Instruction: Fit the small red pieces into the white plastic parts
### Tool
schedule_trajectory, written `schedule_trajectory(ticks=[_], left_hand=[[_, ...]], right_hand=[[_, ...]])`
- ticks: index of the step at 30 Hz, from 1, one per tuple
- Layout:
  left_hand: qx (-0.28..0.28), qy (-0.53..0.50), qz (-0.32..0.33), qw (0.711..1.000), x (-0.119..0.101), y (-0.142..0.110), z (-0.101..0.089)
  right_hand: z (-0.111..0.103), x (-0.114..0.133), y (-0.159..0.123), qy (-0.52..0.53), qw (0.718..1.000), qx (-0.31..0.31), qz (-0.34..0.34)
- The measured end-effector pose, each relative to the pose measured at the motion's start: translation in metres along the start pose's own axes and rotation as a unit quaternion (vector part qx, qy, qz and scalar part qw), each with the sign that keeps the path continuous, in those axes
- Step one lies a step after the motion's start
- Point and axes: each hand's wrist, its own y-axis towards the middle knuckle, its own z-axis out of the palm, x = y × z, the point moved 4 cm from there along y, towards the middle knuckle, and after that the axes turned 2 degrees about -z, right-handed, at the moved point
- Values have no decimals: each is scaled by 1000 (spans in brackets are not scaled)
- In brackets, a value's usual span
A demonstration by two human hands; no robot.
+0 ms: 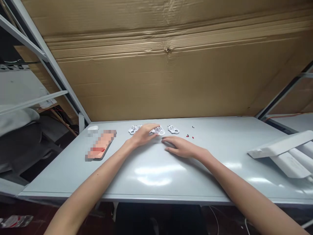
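My left hand [146, 133] is at the back of the table, its thumb and fingers closed about a small flat white part [160, 131] with a round hole at one end. The left end of that part is hidden by the hand. My right hand [180, 146] lies on the tabletop just to the right and nearer to me, fingers stretched out and slightly apart, holding nothing. A similar white part [173, 129] lies beyond its fingers. Behind my left hand, another white part [133, 130] shows on the left, with more partly covered beside it.
Tiny red and black pieces [187, 135] and a small black bit [193, 127] lie right of the white parts. A phone-like slab [104, 143] and a white rounded case [93, 128] are at left. White boxes [281, 147] stand at right. Cardboard [156, 81] walls the back.
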Motion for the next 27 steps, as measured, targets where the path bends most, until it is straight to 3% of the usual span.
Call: schedule_trajectory(ticks=[4,9,15,17,20,22,24,27], left_hand=[[24,-16,-7,1000,-10,-25,-2],[73,-28,-9,997,-24,-34,11],[73,42,-24,996,-28,-40,10],[73,64,-31,995,-26,-43,9],[70,80,-28,994,-25,-45,11],[68,85,-30,994,-23,-45,12],[65,84,-34,994,-22,-45,14],[62,83,-37,994,-22,-45,15]], right_hand=[[-4,-11,1,-22,999,-39,-2],[-10,-17,1,-69,991,-96,55],[-7,-14,3,-72,992,-97,42],[-16,-21,0,-77,985,-140,72],[-39,-41,-11,-82,959,-215,168],[-51,-57,-21,-82,943,-208,245],[-57,-70,-30,-78,935,-162,305],[-59,-83,-40,-69,939,-102,321]])
